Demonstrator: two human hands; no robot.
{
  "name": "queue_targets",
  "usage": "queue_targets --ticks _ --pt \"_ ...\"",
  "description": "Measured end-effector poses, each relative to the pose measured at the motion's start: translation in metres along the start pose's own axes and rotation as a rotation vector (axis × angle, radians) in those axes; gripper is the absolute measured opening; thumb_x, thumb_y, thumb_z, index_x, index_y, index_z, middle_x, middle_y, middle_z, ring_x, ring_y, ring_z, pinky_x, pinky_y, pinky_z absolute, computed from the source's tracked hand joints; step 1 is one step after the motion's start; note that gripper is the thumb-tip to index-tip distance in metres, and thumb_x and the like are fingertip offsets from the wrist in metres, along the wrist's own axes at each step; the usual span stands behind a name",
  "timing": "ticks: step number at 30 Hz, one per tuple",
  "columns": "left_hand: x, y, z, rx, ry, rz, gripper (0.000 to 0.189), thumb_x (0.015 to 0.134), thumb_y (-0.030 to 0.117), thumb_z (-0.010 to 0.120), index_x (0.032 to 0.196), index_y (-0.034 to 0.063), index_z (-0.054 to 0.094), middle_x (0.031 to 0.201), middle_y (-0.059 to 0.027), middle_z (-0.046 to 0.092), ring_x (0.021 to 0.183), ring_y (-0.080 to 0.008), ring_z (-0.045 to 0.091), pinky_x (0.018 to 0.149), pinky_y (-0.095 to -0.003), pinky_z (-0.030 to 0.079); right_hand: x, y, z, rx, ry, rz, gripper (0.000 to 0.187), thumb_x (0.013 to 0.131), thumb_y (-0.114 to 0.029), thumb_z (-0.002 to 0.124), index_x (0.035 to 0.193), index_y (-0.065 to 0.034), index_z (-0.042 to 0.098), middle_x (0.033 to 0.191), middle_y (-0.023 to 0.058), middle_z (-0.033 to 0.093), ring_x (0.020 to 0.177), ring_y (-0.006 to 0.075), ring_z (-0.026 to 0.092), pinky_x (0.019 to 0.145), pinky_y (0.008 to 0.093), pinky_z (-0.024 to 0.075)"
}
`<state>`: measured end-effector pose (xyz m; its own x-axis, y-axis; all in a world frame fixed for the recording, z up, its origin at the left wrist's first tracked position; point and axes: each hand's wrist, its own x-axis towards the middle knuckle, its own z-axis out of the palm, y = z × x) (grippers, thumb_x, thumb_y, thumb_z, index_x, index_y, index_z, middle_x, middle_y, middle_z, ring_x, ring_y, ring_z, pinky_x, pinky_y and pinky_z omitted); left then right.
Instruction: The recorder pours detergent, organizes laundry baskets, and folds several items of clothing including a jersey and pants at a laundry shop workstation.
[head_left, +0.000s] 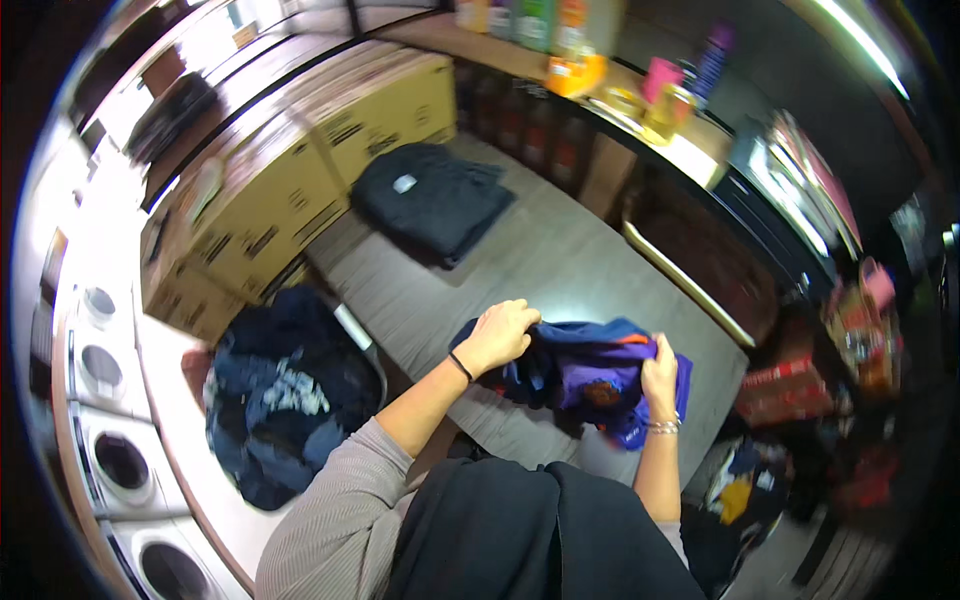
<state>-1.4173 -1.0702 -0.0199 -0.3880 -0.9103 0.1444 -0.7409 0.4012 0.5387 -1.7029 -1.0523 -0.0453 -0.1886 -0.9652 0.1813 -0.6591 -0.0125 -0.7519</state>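
Note:
My left hand grips the left end of a dark blue and purple garment with orange parts. The other end is pinched in my right hand. Stretched between both hands, the cloth hangs over the near part of a grey wood-look table; its lower edge is blurred. Farther back on the same table lies a folded stack of black clothing with a small white tag on top.
Cardboard boxes line the table's far left side. Left of the table is a heap of dark clothes. A shelf with bottles runs along the back right. More clothes lie low at the right; front-loading machines stand far left.

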Motion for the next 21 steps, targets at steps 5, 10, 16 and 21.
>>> queue_targets --ticks 5,10,16,21 --pt "-0.1 -0.041 0.008 -0.227 0.201 -0.331 0.04 0.071 0.014 0.069 0.107 0.0024 0.056 0.108 -0.0152 0.052 0.104 -0.0324 0.051 0.09 -0.038 0.043 -0.013 -0.014 0.015 -0.266 -0.291 -0.243 0.055 0.065 -0.007 0.066 0.117 -0.0028 0.048 0.121 0.0211 0.045 0.112 0.0378 0.044 0.097 0.0411 0.0359" --pt "-0.174 -0.091 -0.055 -0.095 0.56 -0.509 0.036 0.066 0.011 0.07 0.099 0.0016 0.057 0.099 -0.017 0.055 0.098 -0.0342 0.053 0.085 -0.038 0.044 -0.043 -0.059 0.071 -0.025 -0.463 -0.348 0.039 0.065 -0.012 0.068 0.102 -0.0015 0.058 0.117 0.0208 0.049 0.109 0.0368 0.048 0.094 0.0395 0.0392" --pt "-0.184 -0.187 -0.193 0.24 0.99 -0.374 0.04 0.069 0.003 0.064 0.107 -0.0013 0.052 0.105 -0.0198 0.054 0.101 -0.0363 0.052 0.088 -0.0387 0.043 -0.062 -0.117 0.144 0.002 -0.57 -0.423 0.035 0.067 -0.012 0.069 0.099 -0.0022 0.059 0.115 0.019 0.052 0.105 0.0351 0.052 0.091 0.0385 0.0418" --pt "-0.129 -0.319 -0.305 0.598 0.791 -0.49 0.062 0.068 0.012 0.064 0.123 -0.0068 0.04 0.129 -0.0265 0.039 0.12 -0.0395 0.039 0.104 -0.0403 0.031 -0.066 -0.156 0.192 0.004 -0.52 -0.353 0.034 0.069 -0.013 0.069 0.1 -0.0026 0.06 0.117 0.0183 0.052 0.103 0.0337 0.054 0.088 0.0375 0.0441"
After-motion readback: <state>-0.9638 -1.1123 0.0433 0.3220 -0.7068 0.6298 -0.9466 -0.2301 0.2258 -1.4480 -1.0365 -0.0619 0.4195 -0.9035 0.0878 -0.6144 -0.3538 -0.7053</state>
